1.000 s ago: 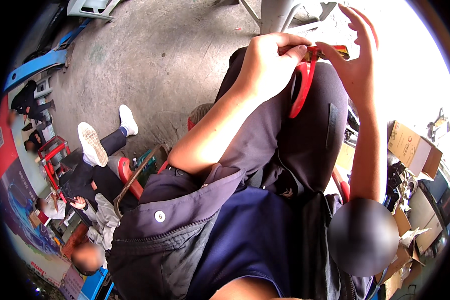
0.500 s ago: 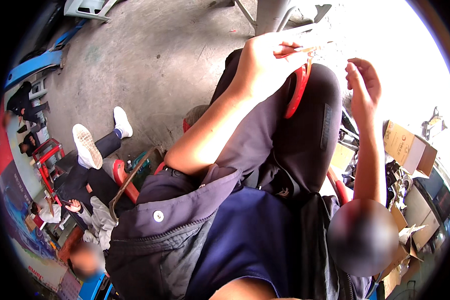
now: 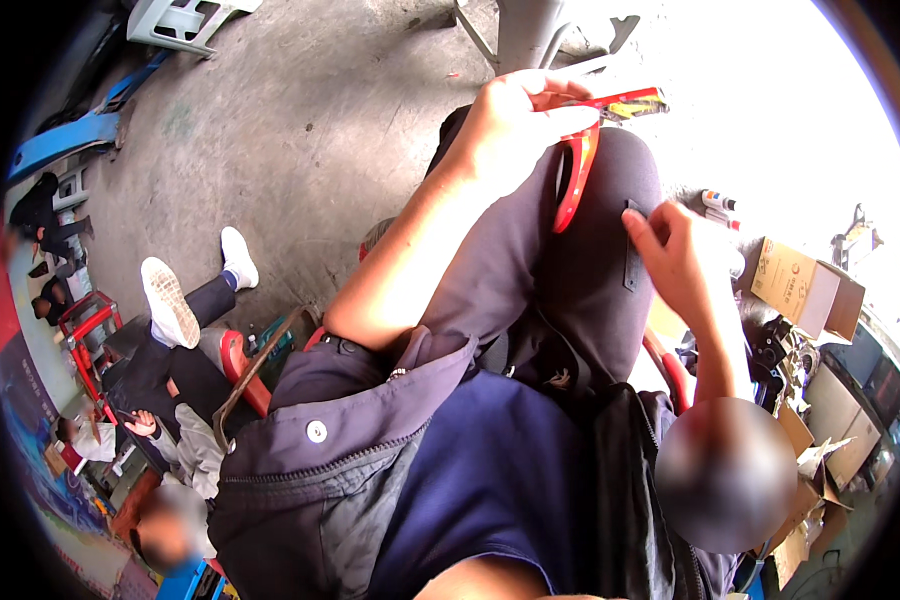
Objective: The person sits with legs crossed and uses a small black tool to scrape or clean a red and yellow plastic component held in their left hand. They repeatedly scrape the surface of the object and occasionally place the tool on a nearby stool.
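My left hand is closed around a glossy red curved part, held above my knees. One slim arm of the part points right from my fingers, and a hooked arm hangs down beside my knee. A yellow and black piece shows along the right-pointing arm; how it joins is too bright to tell. My right hand is by my right knee, apart from the red part. Its thumb stands away from the loosely bent fingers, and nothing shows in it. Dark trousers cover my legs.
A grey plastic stool stands beyond my knees. At right are small white bottles, an open cardboard box and piled scraps. On the left, a seated person stretches their legs, beside a red-armed chair.
My right hand has come down and left, nearer my knee. My left hand has shifted slightly left, and the red part has turned so its upper arm and yellow piece show more.
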Tool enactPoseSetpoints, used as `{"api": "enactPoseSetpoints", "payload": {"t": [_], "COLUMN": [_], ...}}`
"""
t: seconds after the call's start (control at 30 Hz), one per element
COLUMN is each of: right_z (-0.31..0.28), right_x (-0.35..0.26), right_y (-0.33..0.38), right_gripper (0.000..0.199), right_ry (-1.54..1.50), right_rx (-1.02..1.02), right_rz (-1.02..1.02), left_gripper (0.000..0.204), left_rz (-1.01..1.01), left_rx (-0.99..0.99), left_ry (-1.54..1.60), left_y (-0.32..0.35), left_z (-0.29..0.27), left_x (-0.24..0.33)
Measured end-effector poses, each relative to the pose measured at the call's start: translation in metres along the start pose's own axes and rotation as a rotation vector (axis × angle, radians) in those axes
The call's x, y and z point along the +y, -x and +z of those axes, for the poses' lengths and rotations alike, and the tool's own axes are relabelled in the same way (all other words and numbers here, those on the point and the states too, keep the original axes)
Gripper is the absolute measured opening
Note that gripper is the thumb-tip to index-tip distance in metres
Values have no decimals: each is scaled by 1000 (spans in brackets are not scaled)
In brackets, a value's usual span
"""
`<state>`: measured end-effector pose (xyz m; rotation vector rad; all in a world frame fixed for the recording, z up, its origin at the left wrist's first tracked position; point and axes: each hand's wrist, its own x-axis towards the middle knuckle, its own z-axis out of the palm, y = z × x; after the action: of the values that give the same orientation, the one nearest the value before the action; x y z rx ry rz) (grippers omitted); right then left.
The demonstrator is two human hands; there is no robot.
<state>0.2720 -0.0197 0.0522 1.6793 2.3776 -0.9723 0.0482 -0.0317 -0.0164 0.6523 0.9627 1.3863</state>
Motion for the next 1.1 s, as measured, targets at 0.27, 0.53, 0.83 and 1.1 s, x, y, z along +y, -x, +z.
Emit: {"api": "enactPoseSetpoints", "payload": {"t": [0.27,0.53,0.83,1.1], "right_z": [27,-3,-18,-14], "right_x": [22,21,21,14], "right_y": [34,35,0,-20], "right_gripper": [25,11,10,10], "right_ry": [-131,-183,-223,-147], "right_rx": [55,212,401,418], "right_rz": [-33,-251,-521,-704], "left_gripper": [22,27,31,50], "left_rz": [-16,24,7,-204], "left_rx": [-6,-9,-93,-297], "left_ry": [40,-67,-326,-313], "left_y": [5,0,-6,-6], "left_z": [5,-3,-15,-14], "left_x": [8,9,36,57]}}
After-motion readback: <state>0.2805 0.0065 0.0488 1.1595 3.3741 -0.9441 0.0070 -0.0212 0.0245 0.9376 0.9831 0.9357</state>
